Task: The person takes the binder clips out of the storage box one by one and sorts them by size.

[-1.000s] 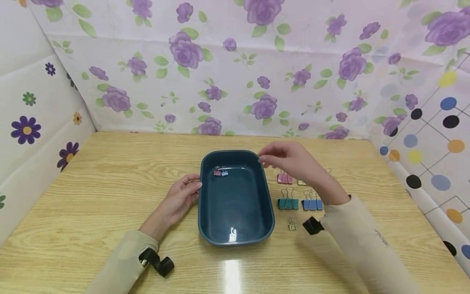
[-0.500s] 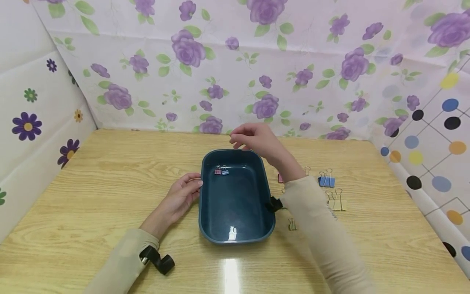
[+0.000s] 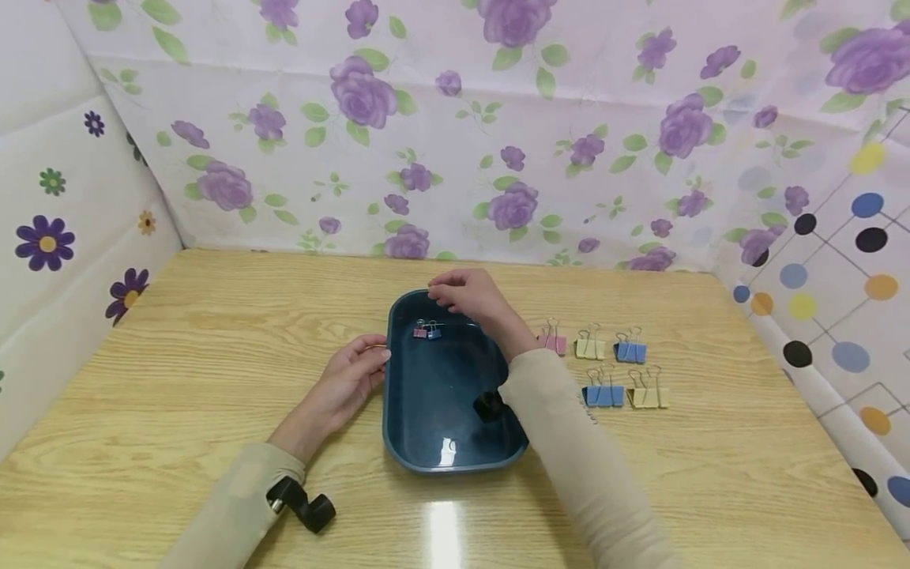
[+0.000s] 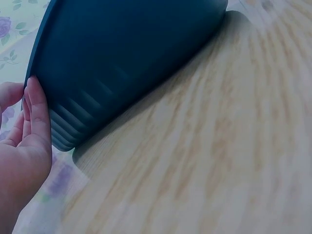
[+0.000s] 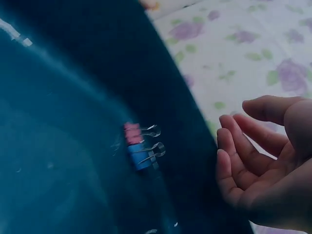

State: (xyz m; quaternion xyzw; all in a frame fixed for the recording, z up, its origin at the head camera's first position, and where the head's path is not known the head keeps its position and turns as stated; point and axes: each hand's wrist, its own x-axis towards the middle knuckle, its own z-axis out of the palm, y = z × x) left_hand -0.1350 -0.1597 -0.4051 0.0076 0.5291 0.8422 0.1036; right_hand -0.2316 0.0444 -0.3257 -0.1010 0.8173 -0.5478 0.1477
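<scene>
A dark teal plastic tray sits on the table. My left hand grips its left side, thumb at the rim and fingers against the outer wall; the left wrist view shows this hold. Inside, near the far left corner, lie a small pink binder clip and a small blue binder clip, side by side. Above the tray's far rim hovers my right hand, fingers bent and thumb close to the index finger. No clip shows at its fingertips in the right wrist view; whether something tiny is hidden there is unclear.
Right of the tray are larger binder clips: a pink one, a pale yellow one and a blue one in the back row. A wide blue clip and a wide yellow clip lie nearer. My right sleeve covers part of the table.
My right hand has moved left from the tray's right side to above its far rim, then lowered and come nearer. The left hand and tray stay put.
</scene>
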